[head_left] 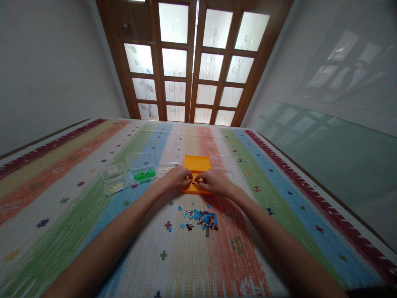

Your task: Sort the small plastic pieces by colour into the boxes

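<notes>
An orange box [197, 163] lies open, its lid part folded back behind its lower tray. Over the left side of that tray, my left hand [180, 178] has its fingers curled together; anything between them is too small to name. My right hand [214, 181] reaches over the right side, fingertips pinched near the tray's middle. A few tiny dark pieces [193, 183] show between the two hands. Nearer to me, a loose pile of blue and dark brown bricks [204, 218] is spread on the striped cloth.
Clear open boxes stand left of the orange box: one with yellow pieces [117, 187], one with green pieces [144, 175], one with pale pieces [163, 170]. Another clear box [228, 175] is partly behind my right hand. The striped cloth [149, 240] covers the table.
</notes>
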A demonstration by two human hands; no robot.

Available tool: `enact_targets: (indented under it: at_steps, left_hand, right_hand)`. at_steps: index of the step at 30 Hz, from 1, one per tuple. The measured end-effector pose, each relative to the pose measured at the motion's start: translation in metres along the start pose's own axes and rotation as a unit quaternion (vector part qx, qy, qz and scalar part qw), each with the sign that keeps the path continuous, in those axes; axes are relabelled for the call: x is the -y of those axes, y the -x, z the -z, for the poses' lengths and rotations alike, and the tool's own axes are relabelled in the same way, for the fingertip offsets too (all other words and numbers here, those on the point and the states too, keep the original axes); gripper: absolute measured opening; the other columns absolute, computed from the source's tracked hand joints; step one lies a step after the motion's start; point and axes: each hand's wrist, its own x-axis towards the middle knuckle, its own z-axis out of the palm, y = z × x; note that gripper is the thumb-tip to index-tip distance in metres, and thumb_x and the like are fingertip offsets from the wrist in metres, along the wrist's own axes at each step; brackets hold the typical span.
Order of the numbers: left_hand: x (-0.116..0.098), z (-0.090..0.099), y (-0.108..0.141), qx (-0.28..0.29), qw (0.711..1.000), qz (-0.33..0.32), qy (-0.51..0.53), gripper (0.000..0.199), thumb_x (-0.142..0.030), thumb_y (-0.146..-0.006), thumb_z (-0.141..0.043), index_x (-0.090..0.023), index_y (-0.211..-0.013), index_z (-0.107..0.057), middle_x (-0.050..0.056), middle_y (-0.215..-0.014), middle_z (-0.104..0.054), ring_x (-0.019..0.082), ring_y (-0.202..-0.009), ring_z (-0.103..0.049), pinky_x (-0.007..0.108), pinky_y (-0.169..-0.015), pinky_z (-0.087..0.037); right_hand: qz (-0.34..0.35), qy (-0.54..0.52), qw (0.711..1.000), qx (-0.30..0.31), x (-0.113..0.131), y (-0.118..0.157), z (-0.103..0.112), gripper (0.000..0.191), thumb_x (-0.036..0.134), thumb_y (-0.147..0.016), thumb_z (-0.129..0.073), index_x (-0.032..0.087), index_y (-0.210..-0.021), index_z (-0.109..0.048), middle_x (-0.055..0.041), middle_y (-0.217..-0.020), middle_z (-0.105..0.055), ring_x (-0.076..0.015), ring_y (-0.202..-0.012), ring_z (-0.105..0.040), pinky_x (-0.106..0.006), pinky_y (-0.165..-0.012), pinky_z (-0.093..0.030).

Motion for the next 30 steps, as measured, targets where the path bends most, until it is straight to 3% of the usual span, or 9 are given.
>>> enact_targets:
  at_steps: [13, 19, 25, 30]
  left_hand:
    - [0.001, -0.009, -0.004, -0.025, 1.000, 0.006, 0.010, 0.024, -0.019, -0.080, -0.057, -0.016, -0.091, -0.078, 0.008, -0.077, -0.076, 0.017, -0.066, -0.065, 0.024, -0.065, -0.046]
    - [0.001, -0.001, -0.002, -0.028, 0.999, 0.000, 0.019, 0.023, -0.017, -0.078, -0.058, -0.016, -0.092, -0.077, 0.004, -0.070, -0.072, 0.014, -0.059, -0.060, 0.023, -0.060, -0.043]
    - [0.004, 0.017, 0.010, -0.068, 0.997, -0.007, 0.043, 0.024, -0.020, -0.085, -0.053, -0.014, -0.096, -0.074, 0.001, -0.061, -0.064, 0.011, -0.053, -0.053, 0.022, -0.057, -0.039]
    - [-0.006, 0.012, 0.030, -0.050, 0.994, -0.054, 0.084, 0.023, -0.024, -0.088, -0.054, -0.017, -0.096, -0.075, -0.001, -0.059, -0.062, 0.010, -0.051, -0.051, 0.022, -0.055, -0.036]
  right_hand:
    - [-0.004, 0.013, 1.000, 0.023, 0.003, -0.005, -0.007, 0.026, 0.019, -0.088, -0.056, 0.019, -0.103, -0.077, -0.0087, -0.090, -0.077, -0.0171, -0.074, -0.066, -0.026, -0.065, -0.038]
    - [-0.012, 0.015, 0.999, 0.033, 0.002, -0.002, -0.005, 0.025, 0.019, -0.089, -0.055, 0.018, -0.101, -0.078, -0.0091, -0.091, -0.077, -0.0166, -0.073, -0.065, -0.026, -0.065, -0.037]
    - [-0.021, -0.004, 1.000, -0.010, -0.009, 0.015, 0.007, 0.025, 0.017, -0.085, -0.058, 0.018, -0.101, -0.078, -0.0077, -0.087, -0.076, -0.0166, -0.075, -0.062, -0.026, -0.067, -0.038]
    - [0.019, -0.093, 0.995, -0.025, -0.014, 0.040, 0.010, 0.025, 0.015, -0.084, -0.056, 0.017, -0.099, -0.077, -0.0039, -0.074, -0.071, -0.0116, -0.062, -0.055, -0.023, -0.062, -0.036]
